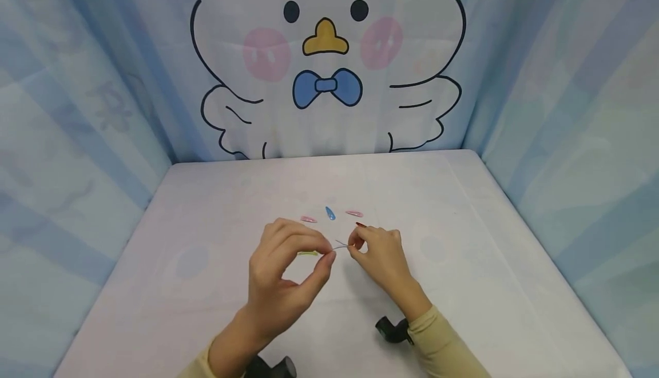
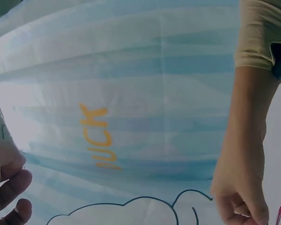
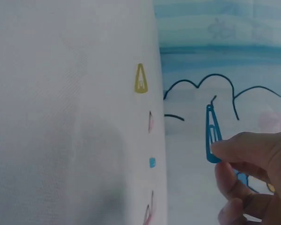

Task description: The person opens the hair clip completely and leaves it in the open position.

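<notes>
My right hand (image 1: pixel 382 255) pinches a blue snap hair clip (image 3: pixel 209 136) between thumb and fingers, its narrow end pointing left. Two thin prongs of that clip spread apart in the head view. My left hand (image 1: pixel 285 278) hovers with bent fingers, and its fingertips overlap the clip's narrow end in the head view. In the right wrist view no left finger shows at that end. The left wrist view catches only some left fingers (image 2: pixel 13 185) at its edge, well away from the right hand.
On the white table (image 1: pixel 206 321) lie a yellow hair clip (image 3: pixel 140 79), a pink clip (image 1: pixel 309 219), a blue clip (image 1: pixel 330 213), another pink clip (image 1: pixel 354 214) and a red clip (image 1: pixel 361 225). Printed curtains (image 1: pixel 576 109) enclose the back and sides.
</notes>
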### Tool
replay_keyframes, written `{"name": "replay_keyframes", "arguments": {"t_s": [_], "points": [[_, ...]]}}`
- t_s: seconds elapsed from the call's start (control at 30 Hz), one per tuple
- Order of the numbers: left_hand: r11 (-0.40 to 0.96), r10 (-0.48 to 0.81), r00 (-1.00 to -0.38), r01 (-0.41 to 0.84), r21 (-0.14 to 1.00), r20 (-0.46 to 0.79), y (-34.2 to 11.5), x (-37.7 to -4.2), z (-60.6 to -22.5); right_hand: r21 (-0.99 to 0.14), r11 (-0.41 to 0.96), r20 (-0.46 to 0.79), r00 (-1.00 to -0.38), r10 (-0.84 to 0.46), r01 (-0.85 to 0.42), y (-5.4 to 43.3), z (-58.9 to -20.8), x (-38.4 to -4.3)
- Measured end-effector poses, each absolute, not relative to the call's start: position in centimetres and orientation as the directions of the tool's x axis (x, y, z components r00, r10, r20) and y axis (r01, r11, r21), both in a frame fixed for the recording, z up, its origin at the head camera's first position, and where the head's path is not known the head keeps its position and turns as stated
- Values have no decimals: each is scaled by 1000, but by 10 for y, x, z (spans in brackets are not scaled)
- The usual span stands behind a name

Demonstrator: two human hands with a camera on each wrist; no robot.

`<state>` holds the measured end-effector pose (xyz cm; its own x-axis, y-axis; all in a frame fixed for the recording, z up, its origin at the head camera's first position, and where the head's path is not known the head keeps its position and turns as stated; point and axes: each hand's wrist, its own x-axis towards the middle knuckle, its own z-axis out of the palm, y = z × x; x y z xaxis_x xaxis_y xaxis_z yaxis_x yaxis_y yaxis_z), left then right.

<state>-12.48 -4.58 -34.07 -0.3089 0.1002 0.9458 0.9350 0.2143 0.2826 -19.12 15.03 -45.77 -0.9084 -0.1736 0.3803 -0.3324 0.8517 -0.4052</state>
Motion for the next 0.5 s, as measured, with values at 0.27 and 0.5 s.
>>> {"name": "replay_keyframes", "arguments": {"t_s": [0.27, 0.5], "points": [[214, 83, -297, 938, 274, 951, -46, -123, -338, -396, 884, 180, -964, -193, -251, 156, -475, -198], [205, 73, -283, 943, 263, 956, -47, -122, -338, -426, 880, 90, -977, -192, -212, 160, -483, -200]]}}
